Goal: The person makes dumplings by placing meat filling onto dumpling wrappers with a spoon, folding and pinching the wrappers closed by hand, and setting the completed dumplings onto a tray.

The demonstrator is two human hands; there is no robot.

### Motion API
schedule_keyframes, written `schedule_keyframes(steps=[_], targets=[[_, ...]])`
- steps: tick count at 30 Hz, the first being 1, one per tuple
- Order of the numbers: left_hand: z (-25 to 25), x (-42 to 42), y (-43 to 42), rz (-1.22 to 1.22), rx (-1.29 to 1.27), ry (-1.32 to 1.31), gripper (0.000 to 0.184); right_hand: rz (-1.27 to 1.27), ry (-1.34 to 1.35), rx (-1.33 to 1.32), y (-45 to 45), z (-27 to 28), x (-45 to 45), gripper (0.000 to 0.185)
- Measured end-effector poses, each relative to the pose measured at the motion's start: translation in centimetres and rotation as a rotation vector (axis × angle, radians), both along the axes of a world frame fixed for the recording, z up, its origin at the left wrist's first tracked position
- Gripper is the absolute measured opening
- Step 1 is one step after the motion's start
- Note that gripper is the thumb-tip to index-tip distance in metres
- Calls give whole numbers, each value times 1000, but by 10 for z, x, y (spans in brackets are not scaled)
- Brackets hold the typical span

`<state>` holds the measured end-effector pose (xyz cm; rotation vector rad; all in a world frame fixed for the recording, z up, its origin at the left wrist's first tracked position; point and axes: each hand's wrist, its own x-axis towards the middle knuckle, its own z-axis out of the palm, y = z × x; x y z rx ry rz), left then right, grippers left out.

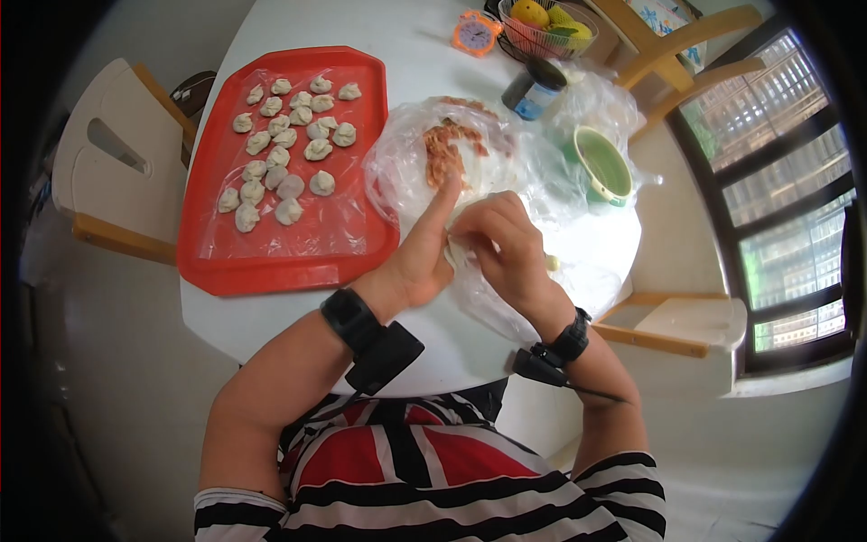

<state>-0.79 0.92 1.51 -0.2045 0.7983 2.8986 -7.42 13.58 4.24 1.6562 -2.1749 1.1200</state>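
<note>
My left hand [420, 262] is turned on edge near the table's front, one finger stretched toward the meat filling [442, 154]. My right hand [506, 242] meets it with bent, pinching fingers. Between the two, a small pale edge of a dumpling wrapper [453, 254] shows; the fingers cover most of it. The filling lies in a clear plastic bag [390, 167] just beyond my hands. To the left, a red tray [209, 244] lined with plastic film carries several folded dumplings [289, 186].
A green bowl [603, 167], a dark-lidded jar [535, 88], an orange clock [476, 33] and a fruit basket [547, 36] stand at the back right. Crumpled plastic [492, 303] lies under my right hand. Chairs [108, 149] surround the white table [433, 357].
</note>
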Motion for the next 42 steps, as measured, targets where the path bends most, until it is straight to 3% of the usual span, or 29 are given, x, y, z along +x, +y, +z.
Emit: schedule_keyframes(steps=[7,10,13,15,16,18,21,25,27,28,30,32,35,42], targets=[[5,1,1,28,-96,65,69,-35,166,-25,-6,-3,-3,22],[5,1,0,35,-111,-27,66,-62,136,44,-4,-5,-6,21],[-18,-11,-8,-191,40,132,60,-123,197,-11,-1,-3,-12,18],[-20,-13,-5,52,-49,162,51,-204,166,-44,2,-1,-19,16],[-18,-12,-4,42,-53,167,51,-214,170,-49,5,-1,-22,16],[-11,-10,-2,179,-679,250,41,-256,140,-6,9,0,-28,14],[-21,-11,-1,203,-876,278,34,-211,94,-25,12,1,-31,16],[-23,-11,1,181,-858,230,30,-215,-1,-70,13,3,-26,18],[-15,-8,1,218,-626,219,31,-326,-165,-199,14,5,-23,21],[-13,-7,0,220,-634,224,31,-323,-161,-207,16,4,-23,21],[-8,-7,-2,257,-551,173,32,-390,-533,-123,22,-3,-29,23],[-7,-7,-4,256,-535,179,32,-341,-592,-95,26,-9,-34,24],[-6,-7,-5,256,-558,184,32,-218,-895,-137,25,-10,-31,17],[-14,-10,-9,339,-718,161,27,-247,-597,-109,8,-2,-26,8]])
